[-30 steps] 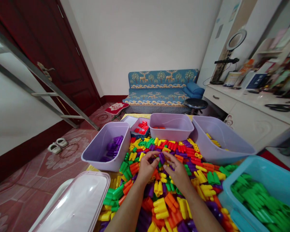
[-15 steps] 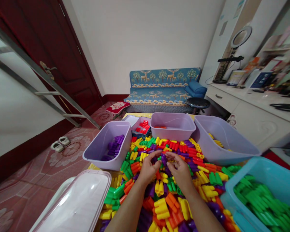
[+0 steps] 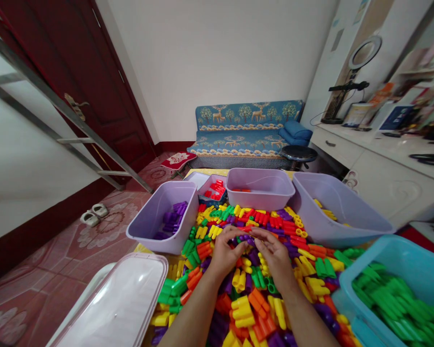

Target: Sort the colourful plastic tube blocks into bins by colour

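Observation:
Both of my hands meet over a heap of coloured tube blocks (image 3: pixel 260 289) spread on the table. My left hand (image 3: pixel 226 253) and my right hand (image 3: pixel 275 255) have their fingers curled and pinch the same purple block (image 3: pixel 246 238) between them. Yellow, orange, green and red blocks lie all around and under my wrists.
A lilac bin (image 3: pixel 159 226) with purple blocks stands at the left. Another lilac bin (image 3: pixel 260 190) with a few orange pieces is behind, and a third (image 3: pixel 343 217) with yellow ones at the right. A blue bin (image 3: pixel 401 284) holds green blocks. A clear lid (image 3: pixel 119 303) lies near left.
My hands have stayed together on the purple block and lowered slightly toward the heap. The camera has shifted a little.

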`<action>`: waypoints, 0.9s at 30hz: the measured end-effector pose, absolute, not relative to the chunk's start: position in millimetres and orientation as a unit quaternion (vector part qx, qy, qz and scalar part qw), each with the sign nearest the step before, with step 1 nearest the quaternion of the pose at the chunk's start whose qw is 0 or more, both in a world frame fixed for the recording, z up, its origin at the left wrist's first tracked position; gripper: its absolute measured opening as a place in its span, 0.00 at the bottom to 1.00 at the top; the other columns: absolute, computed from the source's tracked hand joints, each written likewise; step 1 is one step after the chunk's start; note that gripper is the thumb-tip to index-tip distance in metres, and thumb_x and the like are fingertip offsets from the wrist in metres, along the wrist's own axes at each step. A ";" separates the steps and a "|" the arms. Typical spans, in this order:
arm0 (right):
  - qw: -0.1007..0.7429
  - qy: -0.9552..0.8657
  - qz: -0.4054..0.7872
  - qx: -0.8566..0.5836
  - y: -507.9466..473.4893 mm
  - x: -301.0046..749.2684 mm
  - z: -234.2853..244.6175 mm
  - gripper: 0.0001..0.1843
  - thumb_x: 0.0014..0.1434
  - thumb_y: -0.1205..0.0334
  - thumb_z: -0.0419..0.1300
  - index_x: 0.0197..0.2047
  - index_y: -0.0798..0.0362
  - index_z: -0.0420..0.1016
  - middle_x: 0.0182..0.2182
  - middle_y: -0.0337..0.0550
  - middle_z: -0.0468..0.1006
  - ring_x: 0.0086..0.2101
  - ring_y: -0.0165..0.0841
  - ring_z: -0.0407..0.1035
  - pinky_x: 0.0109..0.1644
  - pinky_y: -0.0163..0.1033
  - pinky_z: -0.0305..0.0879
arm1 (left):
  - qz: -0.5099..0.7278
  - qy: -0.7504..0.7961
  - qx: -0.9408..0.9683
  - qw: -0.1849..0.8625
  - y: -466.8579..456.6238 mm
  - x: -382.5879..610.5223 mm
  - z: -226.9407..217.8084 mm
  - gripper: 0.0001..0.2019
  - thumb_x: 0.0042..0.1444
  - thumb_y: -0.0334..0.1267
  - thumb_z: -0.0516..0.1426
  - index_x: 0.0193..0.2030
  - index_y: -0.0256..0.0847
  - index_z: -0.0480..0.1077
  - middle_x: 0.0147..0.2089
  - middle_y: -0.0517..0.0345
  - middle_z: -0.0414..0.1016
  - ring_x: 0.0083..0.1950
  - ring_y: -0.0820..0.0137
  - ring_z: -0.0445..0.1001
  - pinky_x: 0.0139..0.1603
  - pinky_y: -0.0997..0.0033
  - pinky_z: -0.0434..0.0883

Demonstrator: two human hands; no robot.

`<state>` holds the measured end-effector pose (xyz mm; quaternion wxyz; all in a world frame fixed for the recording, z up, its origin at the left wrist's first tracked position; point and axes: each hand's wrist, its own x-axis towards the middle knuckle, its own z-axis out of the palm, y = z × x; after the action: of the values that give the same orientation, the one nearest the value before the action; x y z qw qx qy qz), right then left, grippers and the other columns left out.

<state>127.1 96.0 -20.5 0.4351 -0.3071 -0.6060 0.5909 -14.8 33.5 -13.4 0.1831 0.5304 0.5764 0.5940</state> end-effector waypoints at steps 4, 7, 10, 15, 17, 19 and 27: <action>0.439 -0.609 0.572 -0.332 98.9 128.9 -23.9 0.17 0.54 0.50 0.62 0.43 0.50 0.77 0.46 0.47 0.78 0.49 0.43 0.71 0.56 0.49 0.64 | 0.558 0.605 0.565 0.054 29.8 -14.0 -9.8 0.11 0.52 0.32 0.62 0.43 0.47 0.78 0.41 0.54 0.75 0.47 0.64 0.72 0.50 0.62 0.67; 0.439 -0.596 0.583 -0.336 99.6 128.9 -26.7 0.18 0.54 0.49 0.62 0.44 0.50 0.77 0.45 0.46 0.79 0.47 0.42 0.72 0.54 0.49 0.66 | 0.619 0.596 0.509 0.053 29.1 -15.8 -1.9 0.10 0.54 0.34 0.61 0.43 0.45 0.77 0.41 0.54 0.77 0.44 0.66 0.74 0.48 0.65 0.69; 0.432 -0.593 0.590 -0.338 99.0 128.9 -27.1 0.18 0.54 0.48 0.63 0.43 0.50 0.77 0.43 0.46 0.80 0.45 0.42 0.73 0.52 0.47 0.68 | 0.766 0.533 0.317 0.170 30.8 -24.6 11.9 0.08 0.55 0.38 0.60 0.41 0.40 0.75 0.32 0.58 0.76 0.35 0.72 0.76 0.38 0.74 0.72; 0.432 -0.596 0.588 -0.335 97.0 128.5 -26.3 0.19 0.55 0.47 0.62 0.43 0.51 0.77 0.41 0.47 0.80 0.44 0.42 0.74 0.51 0.47 0.69 | 0.889 0.270 -0.034 0.369 28.7 -53.9 45.7 0.08 0.64 0.30 0.49 0.38 0.35 0.70 0.31 0.58 0.76 0.32 0.80 0.76 0.34 0.85 0.73; 0.431 -0.594 0.590 -0.336 96.8 128.6 -26.4 0.19 0.55 0.47 0.62 0.43 0.51 0.77 0.41 0.47 0.80 0.43 0.42 0.74 0.50 0.47 0.69 | 0.888 0.195 -0.089 0.406 26.1 -64.2 58.4 0.13 0.67 0.30 0.45 0.38 0.33 0.69 0.31 0.56 0.76 0.31 0.81 0.76 0.33 0.86 0.73; 0.427 -0.595 0.589 -0.341 96.7 128.9 -26.3 0.19 0.54 0.47 0.62 0.43 0.51 0.77 0.40 0.46 0.80 0.43 0.42 0.74 0.50 0.47 0.69 | 0.888 0.144 -0.116 0.420 24.6 -71.9 68.0 0.16 0.69 0.33 0.42 0.37 0.34 0.68 0.29 0.57 0.75 0.29 0.81 0.76 0.30 0.86 0.73; 0.432 -0.590 0.590 -0.341 94.5 129.6 -22.9 0.19 0.53 0.45 0.63 0.41 0.51 0.78 0.39 0.47 0.81 0.42 0.43 0.75 0.48 0.46 0.69 | 0.919 0.193 0.011 0.344 36.2 -86.8 64.1 0.27 0.69 0.43 0.32 0.41 0.36 0.69 0.32 0.53 0.78 0.34 0.75 0.78 0.35 0.77 0.74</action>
<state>129.6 94.5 -22.9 0.4319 -0.3415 -0.5904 0.5901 -86.8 36.2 64.1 0.3435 0.0113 0.1933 0.9190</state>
